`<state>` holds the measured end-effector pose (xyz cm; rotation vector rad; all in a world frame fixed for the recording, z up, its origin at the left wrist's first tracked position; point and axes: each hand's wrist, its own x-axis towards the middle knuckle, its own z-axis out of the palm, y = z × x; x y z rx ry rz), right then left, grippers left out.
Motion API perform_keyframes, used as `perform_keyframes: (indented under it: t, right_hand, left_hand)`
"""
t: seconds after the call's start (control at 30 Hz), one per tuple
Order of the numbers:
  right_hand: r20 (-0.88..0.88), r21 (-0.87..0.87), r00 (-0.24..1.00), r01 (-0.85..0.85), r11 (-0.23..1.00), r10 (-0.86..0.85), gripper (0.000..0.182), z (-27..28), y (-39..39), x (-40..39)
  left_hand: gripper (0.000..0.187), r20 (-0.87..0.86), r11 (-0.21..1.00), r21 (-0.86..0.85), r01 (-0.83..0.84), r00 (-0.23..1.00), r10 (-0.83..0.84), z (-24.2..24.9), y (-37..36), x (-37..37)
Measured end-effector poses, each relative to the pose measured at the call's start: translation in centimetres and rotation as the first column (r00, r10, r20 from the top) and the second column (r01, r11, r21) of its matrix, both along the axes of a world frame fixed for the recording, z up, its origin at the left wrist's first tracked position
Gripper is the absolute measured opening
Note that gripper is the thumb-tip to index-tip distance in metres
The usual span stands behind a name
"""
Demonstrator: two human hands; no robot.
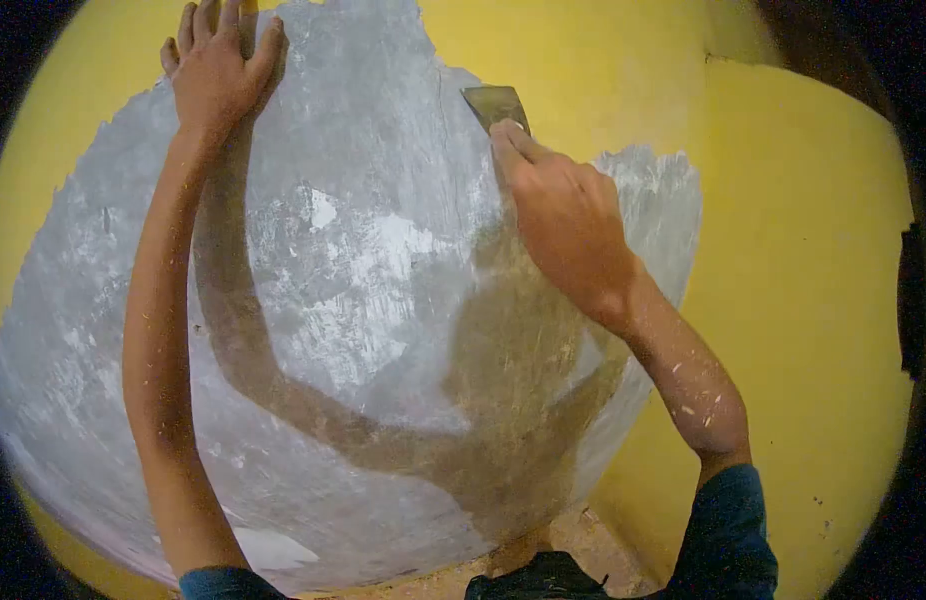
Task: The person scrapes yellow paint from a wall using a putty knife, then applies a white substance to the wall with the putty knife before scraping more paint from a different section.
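My right hand (568, 215) is closed round a putty knife (497, 104). Its flat blade touches the wall where the bare grey patch (373, 130) meets the yellow paint (583, 70); the handle is mostly hidden in my fist. Higher up on the left, my left hand (219, 75) lies on the wall with its fingers spread, at the upper left border of the grey patch, and holds nothing. White patches mark the grey surface, and its edge against the paint is ragged. Pale flakes stick to my right forearm.
A second yellow wall (803, 260) meets this one at a corner on the right. At the bottom, debris lies on the floor (593, 545). Shadows of my arms and head fall across the grey patch. A dark object (911, 300) shows at the right edge.
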<state>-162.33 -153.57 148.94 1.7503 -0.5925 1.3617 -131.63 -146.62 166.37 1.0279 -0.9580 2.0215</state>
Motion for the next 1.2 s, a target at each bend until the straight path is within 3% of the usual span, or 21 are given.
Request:
perform_keyframes:
  t: [0.07, 0.1, 0.17, 0.27, 0.3, 0.37, 0.4, 0.47, 0.5, 0.6, 0.67, 0.8, 0.87, 0.9, 0.97, 1.07, 1.2]
  right_hand:
    - [-0.039, -0.286, 0.989, -0.148, 0.947, 0.143, 0.030, 1.1, -0.8, -0.1]
    - [-0.031, -0.288, 0.990, -0.140, 0.947, 0.137, 0.030, 1.8, -0.7, 0.0]
    - [-0.019, 0.066, 0.998, 0.055, 0.996, -0.053, 0.026, 3.4, 0.4, 1.0]
    - [-0.084, 0.169, 0.996, 0.045, 0.985, -0.032, 0.042, 0.6, 2.8, -0.8]
    - [-0.085, 0.168, 0.996, 0.045, 0.985, -0.031, 0.042, 1.2, 2.7, -0.7]
    - [-0.080, -0.119, 0.994, -0.082, 0.989, 0.073, 0.017, 2.9, 2.2, -0.5]
    - [-0.082, -0.121, 0.994, -0.079, 0.990, 0.069, 0.017, 2.8, 2.2, -0.9]
    - [-0.148, 0.121, 0.989, -0.002, 0.993, 0.020, 0.044, 1.2, 2.6, -1.3]
    - [-0.146, 0.124, 0.989, -0.001, 0.992, 0.019, 0.044, 0.6, 2.5, -1.1]
    - [-0.026, 0.068, 0.997, -0.070, 0.995, 0.072, 0.044, 0.5, 1.6, -0.8]
    - [-0.018, -0.139, 0.999, -0.034, 0.990, 0.032, 0.022, 1.5, 0.8, 0.0]
    - [-0.018, -0.049, 0.997, -0.080, 0.996, 0.079, 0.024, 1.0, 1.1, -0.8]
    - [-0.073, 0.211, 0.997, 0.042, 0.977, -0.027, 0.024, 2.8, 0.9, -0.5]
    - [-0.073, 0.212, 0.997, 0.043, 0.976, -0.028, 0.024, 2.6, 0.8, -0.8]
    - [-0.080, 0.037, 0.988, -0.130, 0.991, 0.133, 0.023, 1.3, 0.7, -1.1]
    - [-0.029, -0.051, 0.995, -0.099, 0.994, 0.098, 0.034, -0.1, 0.8, -1.3]
    - [-0.113, 0.140, 0.994, 0.010, 0.990, 0.006, 0.035, 2.8, 1.5, -0.1]
  left_hand:
    - [0.059, -0.012, 1.000, 0.001, -0.004, 1.000, 0.004, -0.1, -0.2, -0.5]
    - [0.059, -0.004, 1.000, 0.000, 0.002, 1.000, -0.002, -0.1, -0.4, -0.9]
    - [0.059, -0.024, 1.000, 0.014, 0.007, 1.000, -0.006, -0.3, -0.2, -0.8]
    - [0.059, -0.016, 0.999, 0.044, 0.027, 1.000, -0.026, -0.2, 0.0, -0.3]
    - [0.059, -0.017, 0.999, 0.043, 0.026, 1.000, -0.026, -0.4, 0.0, -0.2]
    - [0.059, -0.034, 1.000, 0.030, -0.004, 0.999, 0.005, -0.3, -0.3, -0.5]
    - [0.059, -0.037, 1.000, 0.029, 0.000, 0.999, 0.001, -0.1, -0.3, -0.4]
    - [0.059, 0.004, 0.998, 0.041, 0.038, 0.999, -0.038, -0.1, -0.3, -0.2]
    - [0.059, 0.006, 0.998, 0.045, 0.039, 0.999, -0.040, -0.2, -0.4, -0.1]
    - [0.060, -0.022, 1.000, 0.027, 0.002, 1.000, -0.001, 0.0, -0.4, -0.3]
    - [0.061, -0.044, 1.000, 0.018, 0.000, 0.999, 0.001, -0.3, -0.5, -0.4]
    - [0.061, -0.019, 1.000, 0.028, 0.003, 1.000, -0.003, -0.3, -0.1, -0.1]
    - [0.061, -0.031, 0.999, 0.037, 0.001, 1.000, 0.001, -0.4, -0.2, -0.7]
    - [0.061, -0.031, 0.999, 0.039, 0.002, 1.000, -0.001, -0.3, -0.2, -0.9]
    - [0.061, -0.013, 0.999, 0.033, 0.027, 1.000, -0.026, -0.6, -0.2, -0.9]
    - [0.061, 0.017, 0.999, 0.032, 0.028, 0.999, -0.029, -0.5, 0.0, -0.6]
    - [0.060, -0.001, 1.000, 0.016, -0.018, 1.000, 0.018, -0.2, -0.3, -0.5]
